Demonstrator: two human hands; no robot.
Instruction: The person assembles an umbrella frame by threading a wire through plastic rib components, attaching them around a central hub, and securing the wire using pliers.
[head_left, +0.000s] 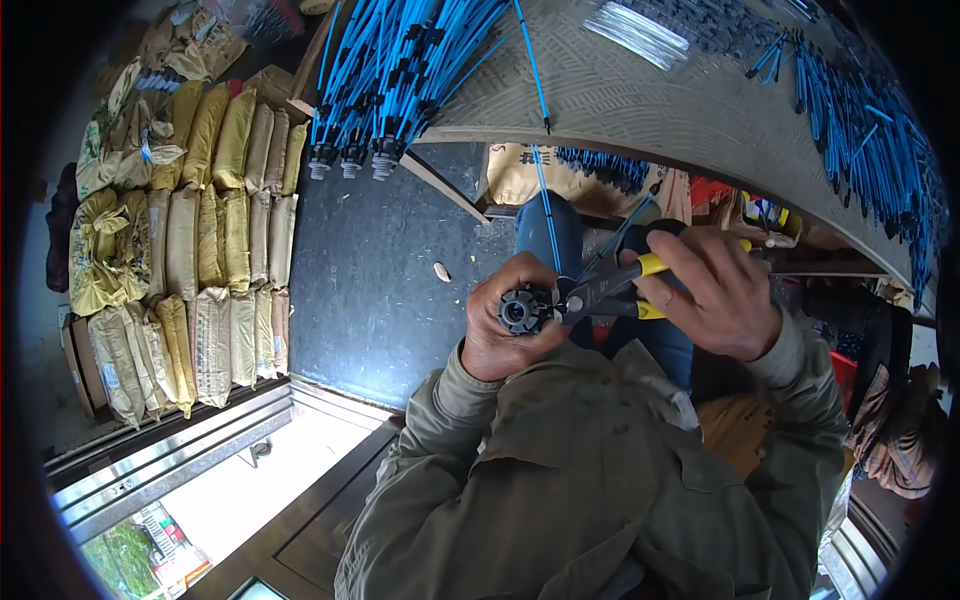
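My left hand [487, 345] is wrapped around a black, round notched hub [521, 312], its ringed end facing up. Thin blue ribs [547, 205] with black joints, like those of an umbrella frame, spread from near the hub toward the bench and my knees. In my right hand [715, 300] is a pair of pliers [598, 292] with yellow-and-black handles. The jaws reach the hub's right side, beside my left fingers. What lies between the jaws is too small to make out.
A bench [590, 110] spans the far side, with bundles of blue ribs [410, 70] at its left and more ribs [865, 140] at its right. Thin silvery wires [637, 35] lie on it. Stacked sacks [210, 230] line the left, beside the dark floor [375, 270].
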